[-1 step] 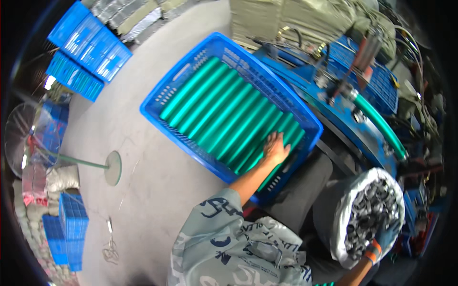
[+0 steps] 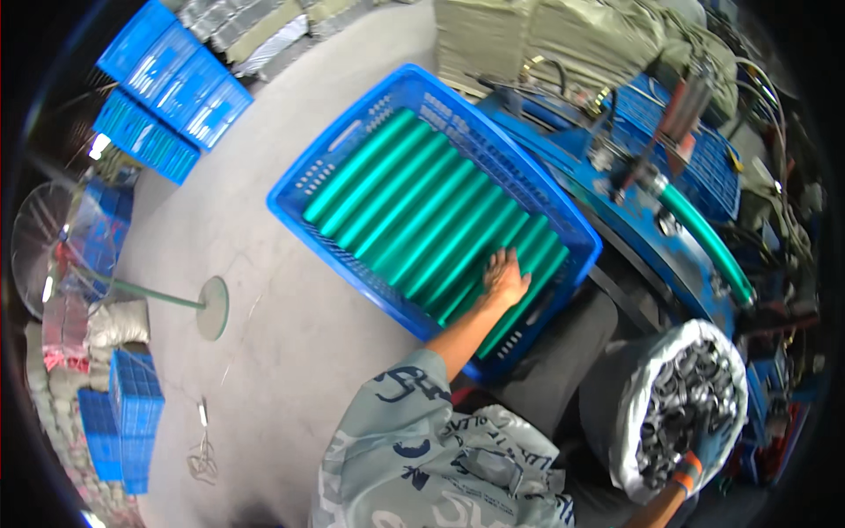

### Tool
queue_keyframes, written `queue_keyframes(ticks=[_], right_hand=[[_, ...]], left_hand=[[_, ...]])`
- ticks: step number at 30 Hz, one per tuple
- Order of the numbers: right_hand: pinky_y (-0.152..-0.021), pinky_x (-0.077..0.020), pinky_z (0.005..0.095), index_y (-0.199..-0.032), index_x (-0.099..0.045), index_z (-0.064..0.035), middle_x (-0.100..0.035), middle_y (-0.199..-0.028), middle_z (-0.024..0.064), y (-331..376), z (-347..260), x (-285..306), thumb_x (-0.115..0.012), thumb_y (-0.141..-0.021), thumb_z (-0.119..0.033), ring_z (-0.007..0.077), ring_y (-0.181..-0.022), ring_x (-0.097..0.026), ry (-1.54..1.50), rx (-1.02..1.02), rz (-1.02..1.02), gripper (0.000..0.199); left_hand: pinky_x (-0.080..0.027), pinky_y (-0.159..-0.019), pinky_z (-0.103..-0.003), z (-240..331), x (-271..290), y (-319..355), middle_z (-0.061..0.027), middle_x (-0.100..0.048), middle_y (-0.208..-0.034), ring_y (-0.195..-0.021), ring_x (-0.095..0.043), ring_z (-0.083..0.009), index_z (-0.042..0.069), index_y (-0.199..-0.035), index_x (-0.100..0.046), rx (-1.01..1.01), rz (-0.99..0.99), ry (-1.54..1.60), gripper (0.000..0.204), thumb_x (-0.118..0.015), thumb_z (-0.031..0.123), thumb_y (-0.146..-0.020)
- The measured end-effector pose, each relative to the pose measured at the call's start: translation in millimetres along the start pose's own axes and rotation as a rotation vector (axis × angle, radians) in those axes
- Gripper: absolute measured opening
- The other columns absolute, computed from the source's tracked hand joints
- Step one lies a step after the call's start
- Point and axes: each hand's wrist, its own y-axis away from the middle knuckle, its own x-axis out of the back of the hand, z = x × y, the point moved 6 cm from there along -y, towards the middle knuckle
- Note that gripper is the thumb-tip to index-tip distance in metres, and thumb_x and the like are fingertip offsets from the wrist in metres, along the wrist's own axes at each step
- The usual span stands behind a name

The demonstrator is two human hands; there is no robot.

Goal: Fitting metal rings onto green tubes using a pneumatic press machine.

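A blue plastic crate (image 2: 295, 216) holds a layer of green hoses (image 2: 414, 207) lying side by side. My left hand (image 2: 506, 280) is bare and rests over the hoses near the crate's right end, its fingers stretched out and apart. To the lower right stands a white-lined sack (image 2: 627, 440) full of dark, shiny ring-shaped pieces (image 2: 682, 396). My right hand (image 2: 707, 447), in a grey-blue glove with an orange cuff, reaches into the sack among these pieces. Its fingers are hidden there.
Beyond the crate is a blue workbench (image 2: 695, 260) with metal fittings and a curved green hose (image 2: 704, 233) on it. Stacked blue crates (image 2: 176, 75) stand at the far left. A stand fan (image 2: 53, 251) and more crates (image 2: 136, 396) are at left.
The whole view has shifted slightly, so the crate appears a little further right. My right hand sits slightly deeper among the dark pieces; my left hand stays over the hoses.
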Motion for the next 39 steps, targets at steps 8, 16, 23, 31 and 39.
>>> queue_keyframes(ticks=[8,16,23,31,39], right_hand=[[-0.134,-0.0372,0.0572,-0.182,-0.044,-0.0178,-0.042,-0.188,0.0178,6.8,-22.5,-7.4,-0.066,-0.102,-0.081,0.0429,-0.168,-0.045,-0.023,0.016,-0.003,0.105],[-0.109,-0.0572,0.0545,-0.124,-0.082,0.0027,-0.079,-0.138,0.0241,84.7,-51.0,23.8,-0.088,-0.088,-0.014,0.0449,-0.124,-0.074,-0.816,0.293,0.077,0.040],[-0.064,-0.0561,0.0491,-0.083,-0.079,-0.0046,-0.078,-0.084,0.0115,163.8,-35.5,80.0,-0.102,-0.075,-0.042,0.0363,-0.066,-0.071,-0.620,0.491,0.042,0.045],[-0.107,-0.0651,0.0499,-0.149,-0.075,-0.0022,-0.078,-0.142,0.0103,173.5,-45.0,51.0,-0.072,-0.115,-0.043,0.0267,-0.122,-0.076,-2.365,-0.236,-0.364,0.053],[-0.116,-0.0582,0.0397,-0.175,-0.048,-0.0053,-0.072,-0.146,0.0092,166.9,-46.8,109.8,-0.089,-0.103,-0.046,0.0165,-0.123,-0.070,-2.591,0.244,-0.305,0.092]], left_hand=[[-0.061,-0.111,-0.058,-45.1,-20.9,-3.7,-0.0195,-0.059,-0.156,-0.147,-0.056,-0.0414,0.002,-0.154,-0.059,0.099,-0.030,-0.145,0.096,-0.100,0.053,-0.084],[-0.056,-0.123,-0.051,-59.7,-24.3,-2.3,-0.0317,-0.069,-0.156,-0.148,-0.067,-0.0437,-0.002,-0.161,-0.060,0.248,-0.361,-0.010,0.103,-0.100,0.050,-0.082],[-0.059,-0.116,-0.054,71.6,37.4,43.4,-0.0335,-0.076,-0.145,-0.136,-0.074,-0.0491,-0.003,-0.167,-0.053,-0.139,-0.142,0.330,0.104,-0.096,0.043,-0.084],[-0.064,-0.104,-0.050,331.2,168.6,157.3,-0.0199,-0.082,-0.133,-0.122,-0.081,-0.0417,0.010,-0.150,-0.071,-0.850,-0.323,0.232,0.074,-0.093,0.025,-0.081],[-0.065,-0.098,-0.050,411.6,166.7,231.1,-0.0141,-0.082,-0.128,-0.114,-0.080,-0.0417,0.014,-0.145,-0.073,-1.113,-0.494,0.067,0.068,-0.087,0.017,-0.079]])
